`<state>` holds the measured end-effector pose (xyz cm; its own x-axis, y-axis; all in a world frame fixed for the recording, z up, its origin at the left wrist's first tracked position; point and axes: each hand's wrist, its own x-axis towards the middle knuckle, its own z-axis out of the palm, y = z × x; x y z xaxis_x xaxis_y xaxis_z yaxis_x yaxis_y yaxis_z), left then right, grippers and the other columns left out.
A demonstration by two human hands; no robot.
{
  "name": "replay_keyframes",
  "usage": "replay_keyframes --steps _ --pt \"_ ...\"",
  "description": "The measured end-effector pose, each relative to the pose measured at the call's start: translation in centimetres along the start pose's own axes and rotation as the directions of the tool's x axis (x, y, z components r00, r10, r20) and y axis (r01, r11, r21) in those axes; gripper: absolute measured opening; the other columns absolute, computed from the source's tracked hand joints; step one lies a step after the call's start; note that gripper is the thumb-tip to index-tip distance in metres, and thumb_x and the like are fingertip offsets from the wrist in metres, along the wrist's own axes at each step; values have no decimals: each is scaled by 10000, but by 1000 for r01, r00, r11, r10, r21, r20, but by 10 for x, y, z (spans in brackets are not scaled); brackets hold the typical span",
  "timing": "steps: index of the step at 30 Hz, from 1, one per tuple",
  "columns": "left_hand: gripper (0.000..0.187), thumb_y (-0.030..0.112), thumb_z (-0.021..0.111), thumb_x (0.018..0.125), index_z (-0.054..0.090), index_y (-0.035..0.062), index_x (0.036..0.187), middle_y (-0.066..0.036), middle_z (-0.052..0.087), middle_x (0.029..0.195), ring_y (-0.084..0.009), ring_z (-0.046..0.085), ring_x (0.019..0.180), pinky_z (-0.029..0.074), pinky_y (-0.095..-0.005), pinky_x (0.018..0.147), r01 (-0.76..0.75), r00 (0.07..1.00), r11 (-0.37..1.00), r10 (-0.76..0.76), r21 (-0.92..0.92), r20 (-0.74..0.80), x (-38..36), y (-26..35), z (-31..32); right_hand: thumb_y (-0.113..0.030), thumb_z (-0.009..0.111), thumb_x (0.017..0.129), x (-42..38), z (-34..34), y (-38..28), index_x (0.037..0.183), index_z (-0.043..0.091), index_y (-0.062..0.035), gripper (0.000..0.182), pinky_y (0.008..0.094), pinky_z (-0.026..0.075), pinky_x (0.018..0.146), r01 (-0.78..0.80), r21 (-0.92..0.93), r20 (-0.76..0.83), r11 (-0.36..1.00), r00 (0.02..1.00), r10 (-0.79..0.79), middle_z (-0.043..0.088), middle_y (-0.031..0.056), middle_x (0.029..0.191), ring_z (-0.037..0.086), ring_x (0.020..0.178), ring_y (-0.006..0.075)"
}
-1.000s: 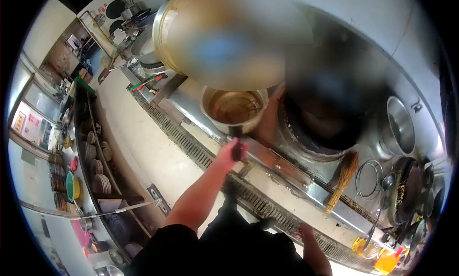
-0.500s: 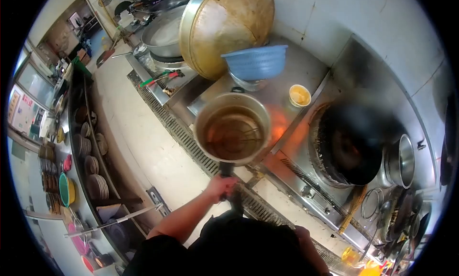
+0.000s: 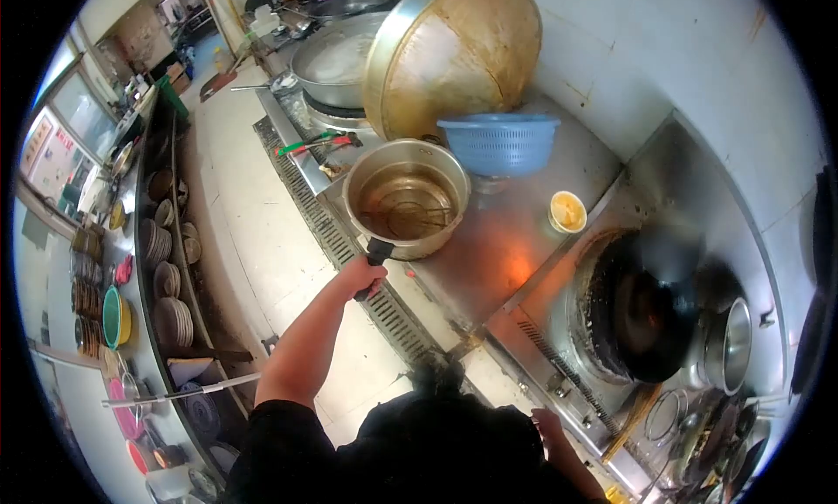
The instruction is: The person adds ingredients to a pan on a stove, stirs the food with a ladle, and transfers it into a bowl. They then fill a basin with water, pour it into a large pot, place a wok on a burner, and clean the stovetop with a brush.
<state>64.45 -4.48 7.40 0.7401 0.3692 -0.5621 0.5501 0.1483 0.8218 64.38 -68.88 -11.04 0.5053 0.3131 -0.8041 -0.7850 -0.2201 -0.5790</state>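
Observation:
My left hand (image 3: 365, 279) is closed round the black handle of a deep metal pot (image 3: 354, 209), with the arm stretched forward. Clear brownish liquid covers the pot's bottom. The pot overlaps the near left part of the steel counter (image 3: 476, 281), close in front of a blue plastic basket (image 3: 497, 146). Low beside my dark-clothed body is my right hand (image 3: 548, 430), partly hidden, so its fingers do not show clearly.
A large stained round lid (image 3: 463, 63) leans behind the basket. A cup with yellow contents (image 3: 568, 212) stands on the counter. To the right sits a black wok (image 3: 650, 321) on its stove. Stacked plates (image 3: 175, 321) line the left shelf, and a floor grate (image 3: 384, 316) runs below.
My left hand has carried the pot forward and left, away from my body, over the counter by the basket. The view has shifted too.

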Motion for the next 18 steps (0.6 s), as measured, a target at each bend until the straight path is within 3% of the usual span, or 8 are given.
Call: replay_keyframes --steps 3,7,9,11,14,15,17,18 --pt "151 64 558 716 483 -16 612 -89 492 504 -183 480 378 382 -319 368 -5 1000 996 7 86 -21 7 14 -4 -165 549 812 -5 16 -34 934 596 -34 185 314 449 647 -46 22 29 999 999 45 592 75 792 561 732 186" --pt "192 134 595 732 528 -31 802 -111 540 589 -202 526 429 406 -343 402 -60 997 971 71 233 -38 5 28 -8 -153 507 829 12 31 -61 916 592 -40 166 340 459 641 -215 -95 -38 972 976 212 592 89 765 568 672 224" --pt "285 191 631 733 537 -32 883 -127 573 639 -219 568 488 440 -352 449 -123 985 947 153 297 -78 12 19 -15 -158 490 842 36 23 -51 917 583 -45 165 311 447 598 -148 -120 44 982 987 154 586 76 756 552 617 202" --pt "403 252 699 703 574 -40 951 -132 619 773 -186 594 673 483 -318 630 -211 935 810 330 547 -128 35 -14 -27 -151 464 859 87 3 -39 901 583 -49 162 276 421 553 -400 207 356 893 881 312 572 51 715 525 589 151" --pt "520 342 693 740 531 -28 1068 -139 624 860 -205 594 797 478 -301 710 -118 977 929 172 352 -127 0 -2 -48 -121 547 826 54 104 -106 874 600 -59 95 229 381 522 -134 -76 198 988 969 147 549 16 665 487 572 94" --pt "622 464 628 742 531 -39 1094 -174 638 862 -245 624 773 480 -337 700 -110 989 961 131 254 -66 26 -46 -67 -117 570 815 32 155 -139 882 603 -58 95 223 376 521 -43 -193 126 980 990 69 545 12 666 481 574 90" --pt "526 447 566 795 578 -27 1021 -172 635 818 -224 624 724 481 -344 683 -268 941 948 296 174 -164 21 -92 -95 -104 607 800 43 205 -159 971 591 -28 188 225 429 586 23 -223 207 975 978 24 593 42 779 540 668 105" --pt "493 440 548 807 593 -16 989 -167 634 810 -229 622 712 480 -349 685 -136 970 969 172 204 -170 6 -100 -111 -96 597 810 42 242 -175 1008 577 -10 217 238 452 647 191 -422 241 886 966 -94 606 60 844 562 735 118"
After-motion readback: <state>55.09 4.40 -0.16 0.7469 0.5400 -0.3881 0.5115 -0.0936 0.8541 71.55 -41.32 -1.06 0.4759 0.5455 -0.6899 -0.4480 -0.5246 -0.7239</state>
